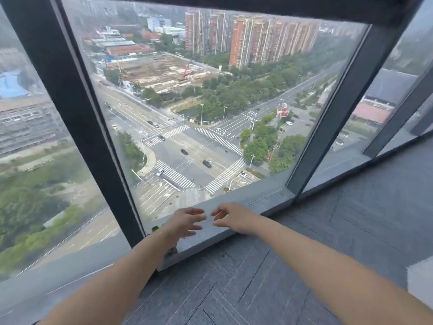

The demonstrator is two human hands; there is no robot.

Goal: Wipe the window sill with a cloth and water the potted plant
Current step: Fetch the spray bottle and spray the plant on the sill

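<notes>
Head view looks down at two bare arms reaching out to a big window. The left grip (186,221) is open wide, with its fingers spread and pointing to the right. The right grip (230,218) is open too, with its fingers loosely bent and its thumb apart from them. The fingertips of the two grips are very near each other but do not touch. Neither grip holds anything that can be made out. Both are over the window sill (257,198), and it is hard to tell if they touch it.

The window sill lies right under the grips and runs on to the right of them. It is grey, smooth and a bit shiny. A small green bit (154,228) sits on it, just left of the left grip. Past the grips is the glass (187,102). Nearer than the grips is the dark floor (257,277).
</notes>
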